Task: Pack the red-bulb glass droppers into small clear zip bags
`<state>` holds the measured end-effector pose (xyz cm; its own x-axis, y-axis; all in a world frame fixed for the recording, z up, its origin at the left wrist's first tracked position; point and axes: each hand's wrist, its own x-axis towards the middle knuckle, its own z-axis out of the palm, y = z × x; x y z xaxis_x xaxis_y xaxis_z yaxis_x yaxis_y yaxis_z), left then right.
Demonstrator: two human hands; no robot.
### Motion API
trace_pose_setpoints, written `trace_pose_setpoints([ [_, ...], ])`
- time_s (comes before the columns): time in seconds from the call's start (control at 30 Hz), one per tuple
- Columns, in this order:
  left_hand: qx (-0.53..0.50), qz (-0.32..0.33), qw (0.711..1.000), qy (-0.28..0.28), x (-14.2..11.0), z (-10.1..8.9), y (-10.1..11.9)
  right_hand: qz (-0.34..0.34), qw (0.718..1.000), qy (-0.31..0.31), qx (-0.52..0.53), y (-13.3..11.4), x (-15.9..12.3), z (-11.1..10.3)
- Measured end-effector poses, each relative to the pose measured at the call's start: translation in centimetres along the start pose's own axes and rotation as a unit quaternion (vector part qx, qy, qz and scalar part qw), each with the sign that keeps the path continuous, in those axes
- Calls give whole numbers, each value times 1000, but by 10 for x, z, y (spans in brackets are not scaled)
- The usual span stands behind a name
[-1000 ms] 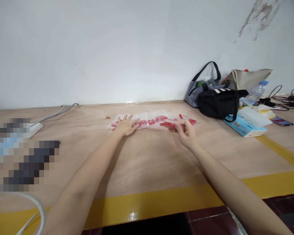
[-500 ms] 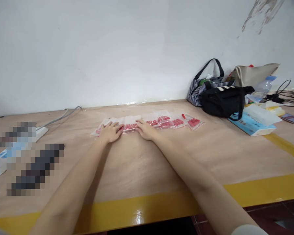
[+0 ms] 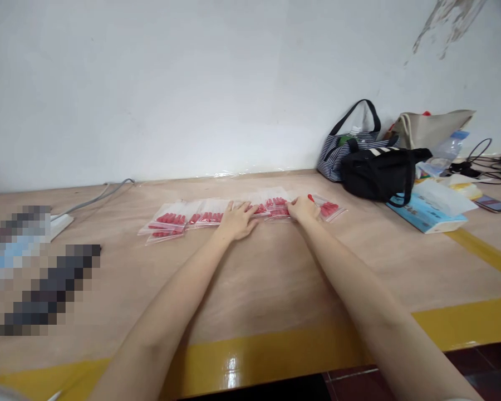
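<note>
Small clear zip bags of red pieces lie in an overlapping row on the brown-covered table [image 3: 250, 289]. My left hand [image 3: 237, 221] rests on the bags in the middle of the row, its fingers spread and flat. Farther right, my right hand [image 3: 304, 210] is closed, with the fingertips at the edge of a zip bag [image 3: 278, 206]; the fingers are partly hidden. To the left of my hands, a stack of zip bags [image 3: 171, 220] lies uncovered. At the right end is another zip bag [image 3: 329, 208], with a loose red piece [image 3: 311, 197] near its top.
A black bag [image 3: 378, 172] and a striped tote [image 3: 332, 156] stand against the wall at the right. Before them lies a blue tissue pack [image 3: 426, 211], with a phone [image 3: 496, 203] beyond. A grey cable [image 3: 100, 196] and a blurred-out dark object [image 3: 50, 289] are at the left.
Both my hands have moved right along the row. The left end of the row, which my left hand partly covered, now shows. My right hand has closed at a bag.
</note>
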<state>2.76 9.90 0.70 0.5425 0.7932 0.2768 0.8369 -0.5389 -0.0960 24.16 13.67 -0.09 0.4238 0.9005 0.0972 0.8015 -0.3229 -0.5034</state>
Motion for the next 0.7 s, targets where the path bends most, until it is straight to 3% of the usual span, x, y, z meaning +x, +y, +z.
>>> trace_pose_setpoints([
  [0.1,-4,-22,999,-26,10,10,8,-27,998,42,34,0,-1,6],
  [0.23,0,-70,997,-33,4,10,-9,-123,973,94,172,2,0,9],
  [0.33,7,-114,993,-35,-6,7,-25,-180,939,59,287,-1,-4,12],
  [0.5,23,-164,986,-22,-24,0,-40,-194,894,-47,402,-1,-37,30],
  [0.6,13,-139,989,49,-40,-3,-30,-200,888,-72,407,8,-65,39],
  [0.7,-86,-41,989,114,-56,-3,-9,-246,881,-68,398,19,-83,37],
])
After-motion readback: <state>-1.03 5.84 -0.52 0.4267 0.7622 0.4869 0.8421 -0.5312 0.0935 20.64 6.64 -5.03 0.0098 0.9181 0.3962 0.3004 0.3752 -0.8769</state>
